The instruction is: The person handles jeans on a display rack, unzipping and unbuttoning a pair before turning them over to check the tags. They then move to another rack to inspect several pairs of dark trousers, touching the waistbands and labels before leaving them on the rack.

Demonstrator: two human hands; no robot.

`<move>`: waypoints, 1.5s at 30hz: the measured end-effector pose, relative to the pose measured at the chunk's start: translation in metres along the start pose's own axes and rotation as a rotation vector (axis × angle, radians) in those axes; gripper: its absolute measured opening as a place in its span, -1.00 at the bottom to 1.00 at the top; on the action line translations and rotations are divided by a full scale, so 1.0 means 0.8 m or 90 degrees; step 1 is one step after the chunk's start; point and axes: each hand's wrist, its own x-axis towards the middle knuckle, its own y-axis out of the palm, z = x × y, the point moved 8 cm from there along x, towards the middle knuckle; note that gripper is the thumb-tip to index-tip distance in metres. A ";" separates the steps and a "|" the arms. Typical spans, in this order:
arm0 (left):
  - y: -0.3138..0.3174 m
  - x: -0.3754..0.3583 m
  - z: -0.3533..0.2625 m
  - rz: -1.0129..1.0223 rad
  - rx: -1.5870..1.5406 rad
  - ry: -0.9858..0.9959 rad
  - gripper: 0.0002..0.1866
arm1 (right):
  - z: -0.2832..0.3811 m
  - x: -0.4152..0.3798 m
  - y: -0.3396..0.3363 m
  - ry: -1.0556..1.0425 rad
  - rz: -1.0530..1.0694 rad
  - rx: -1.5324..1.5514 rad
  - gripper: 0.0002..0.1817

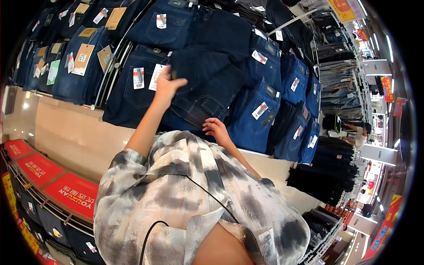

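Observation:
A pair of dark navy jeans (201, 81) lies folded on top of the stacked jeans in front of me, its curved pocket stitching facing my body. My left hand (168, 88) is at its left edge, thumb stretched out over the cloth and fingers slightly blurred. Close to the near right corner of the same pair is my right hand (214, 129), its fingers loosely bent and apart. Just left of my left hand, a white tag (156, 77) hangs on the blue jeans (126, 95) underneath.
More folded jeans (260, 106) with tags fill the rack to the right. Beyond a metal rail (112, 66) are further tagged stacks on the left. A lower rack with red signs (73, 192) stands at lower left. Hanging trousers (340, 84) line the right, with a person (360, 134) farther off.

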 end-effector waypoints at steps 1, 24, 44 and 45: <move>0.027 -0.020 -0.012 0.067 0.169 0.056 -0.45 | -0.001 -0.003 -0.002 0.014 0.000 0.016 -0.80; -0.050 -0.039 0.083 0.007 0.509 -0.107 -0.25 | -0.005 -0.016 0.000 0.088 -0.105 0.166 -0.53; 0.011 -0.125 0.079 0.078 0.062 -0.431 -0.37 | 0.061 -0.104 -0.028 -0.043 -0.247 0.244 -0.62; 0.022 -0.126 0.060 0.077 0.067 -0.446 -0.40 | 0.071 -0.108 -0.028 -0.055 -0.264 0.263 -0.58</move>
